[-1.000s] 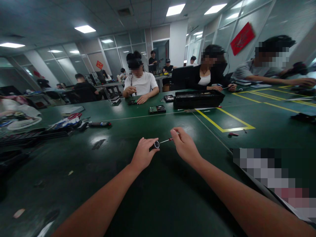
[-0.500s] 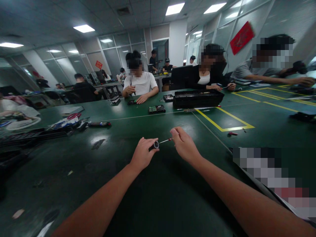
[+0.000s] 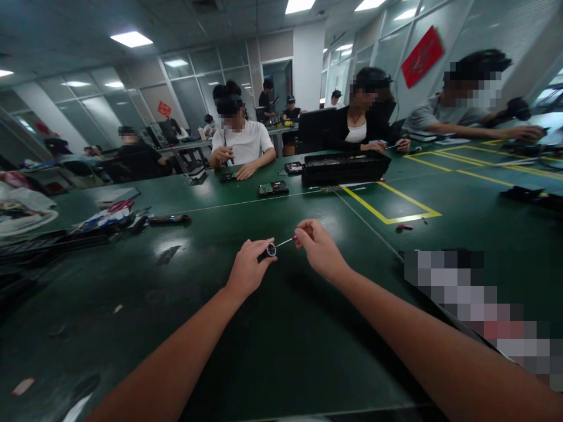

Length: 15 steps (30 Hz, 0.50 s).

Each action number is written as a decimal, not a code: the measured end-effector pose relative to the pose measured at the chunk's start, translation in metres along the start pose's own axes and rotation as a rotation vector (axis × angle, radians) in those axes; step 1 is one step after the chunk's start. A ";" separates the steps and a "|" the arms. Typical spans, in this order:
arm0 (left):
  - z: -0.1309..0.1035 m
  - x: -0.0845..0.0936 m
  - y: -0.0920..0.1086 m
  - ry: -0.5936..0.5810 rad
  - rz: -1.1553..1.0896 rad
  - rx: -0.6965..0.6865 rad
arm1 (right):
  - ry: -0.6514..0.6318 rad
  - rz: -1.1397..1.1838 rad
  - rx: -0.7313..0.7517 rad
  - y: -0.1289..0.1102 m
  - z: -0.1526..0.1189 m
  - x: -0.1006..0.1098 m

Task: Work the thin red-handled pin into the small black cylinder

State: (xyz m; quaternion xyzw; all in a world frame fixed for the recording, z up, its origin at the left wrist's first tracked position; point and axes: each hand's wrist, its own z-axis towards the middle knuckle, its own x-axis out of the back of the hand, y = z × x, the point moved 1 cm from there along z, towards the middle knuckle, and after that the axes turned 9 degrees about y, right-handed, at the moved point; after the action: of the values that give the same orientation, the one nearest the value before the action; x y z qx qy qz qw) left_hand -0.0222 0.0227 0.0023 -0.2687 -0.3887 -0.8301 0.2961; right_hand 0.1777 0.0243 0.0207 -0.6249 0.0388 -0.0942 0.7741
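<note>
Between its thumb and fingers, my left hand (image 3: 247,266) grips a small black cylindrical part (image 3: 271,250) with a pale ring at its end face. The part is held above the green table (image 3: 272,340). To the right, my right hand (image 3: 320,249) is closed around a small screwdriver (image 3: 285,242). Its thin metal shaft points left, with the tip at or very near the ringed face; whether it touches I cannot tell. A bit of red shows at the fingertips, and most of the handle is hidden in the hand.
Circuit-board drives (image 3: 273,188) and a long black tray (image 3: 345,168) lie toward the far side. On the left are red-handled scissors (image 3: 121,206) and a dark pen-like tool (image 3: 169,219). Yellow tape (image 3: 413,218) marks the table. Co-workers (image 3: 241,140) sit opposite.
The whole view has shifted slightly, so everything appears a little further left and up. My right hand has turned a little about the screwdriver; both hands keep their hold.
</note>
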 end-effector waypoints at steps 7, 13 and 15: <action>0.006 0.000 0.003 -0.048 0.066 0.029 | 0.249 0.239 -0.256 0.024 0.016 0.006; 0.004 -0.002 0.003 -0.108 0.083 0.014 | 0.263 0.168 -0.153 0.018 0.011 0.002; 0.003 -0.002 0.002 -0.117 0.082 0.014 | 0.288 0.153 -0.136 0.015 0.009 0.002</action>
State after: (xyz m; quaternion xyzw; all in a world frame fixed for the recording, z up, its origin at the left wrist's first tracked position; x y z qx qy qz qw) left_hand -0.0184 0.0247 0.0037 -0.3306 -0.3997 -0.7973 0.3085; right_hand 0.1823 0.0358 0.0079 -0.6511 0.2029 -0.1208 0.7214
